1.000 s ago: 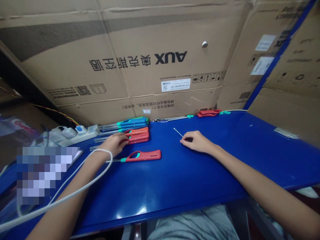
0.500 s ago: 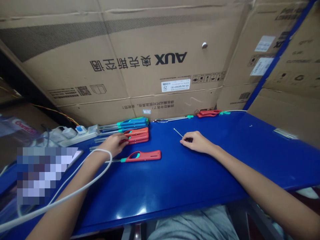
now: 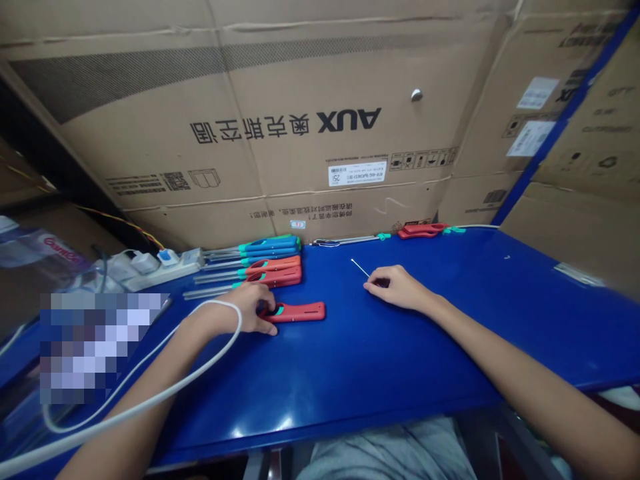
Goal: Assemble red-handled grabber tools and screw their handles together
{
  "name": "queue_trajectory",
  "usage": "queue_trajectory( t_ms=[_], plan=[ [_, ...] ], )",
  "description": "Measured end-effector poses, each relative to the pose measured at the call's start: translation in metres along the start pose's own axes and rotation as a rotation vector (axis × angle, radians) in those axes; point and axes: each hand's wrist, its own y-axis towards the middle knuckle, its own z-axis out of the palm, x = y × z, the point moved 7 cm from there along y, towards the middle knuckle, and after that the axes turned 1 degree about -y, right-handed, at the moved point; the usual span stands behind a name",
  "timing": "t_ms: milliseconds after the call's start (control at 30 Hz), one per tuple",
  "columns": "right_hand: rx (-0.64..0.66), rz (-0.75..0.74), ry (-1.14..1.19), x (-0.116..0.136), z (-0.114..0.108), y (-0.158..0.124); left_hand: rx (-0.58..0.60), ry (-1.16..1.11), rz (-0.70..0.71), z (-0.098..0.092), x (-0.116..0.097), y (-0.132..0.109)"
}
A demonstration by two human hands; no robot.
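A red lighter [image 3: 305, 311] with a green part lies on the blue table, its handle toward the right. My left hand [image 3: 253, 308] is around its front end, thumb below and fingers above, and hides its nozzle. Behind it, red and orange lighters [image 3: 287, 275] lie side by side, with blue lighters [image 3: 280, 247] beyond them. My right hand [image 3: 395, 287] rests on the table, thumb and forefinger pinched on a thin white-tipped stick [image 3: 360, 269] that points up and left.
Against the cardboard [image 3: 280, 153] at the back lie more red lighter parts [image 3: 423, 231] and thin rods [image 3: 345, 240]. A power strip [image 3: 170, 270], a plastic bottle [image 3: 45, 250] and a blurred-out screen [image 3: 100, 347] are at the left. A white cable [image 3: 150, 393] crosses my left forearm.
My left hand has moved from the row of red lighters down to the single lighter nearer me. My right hand keeps its pinch on the stick. The view has shifted slightly.
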Motion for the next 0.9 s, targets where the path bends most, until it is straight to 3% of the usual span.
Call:
queue_trajectory(
  t_ms=[200, 433, 567, 733, 900],
  plan=[
    [-0.009, 0.001, 0.004, 0.0, 0.0, 0.001, -0.041, 0.0, 0.089, 0.008, 0.009, 0.006],
    [-0.004, -0.013, 0.008, -0.001, 0.0, 0.0, -0.099, -0.011, 0.116, -0.011, 0.015, 0.002],
    [-0.013, -0.013, 0.004, -0.002, 0.001, 0.0, -0.266, -0.036, 0.146, -0.033, 0.018, -0.006],
    [-0.014, -0.011, 0.008, -0.002, 0.0, -0.001, -0.561, 0.015, 0.052, -0.055, 0.031, -0.012],
    [-0.02, -0.017, 0.014, -0.002, 0.0, 0.0, -0.572, 0.044, 0.0, -0.049, 0.046, -0.006]
  ],
)
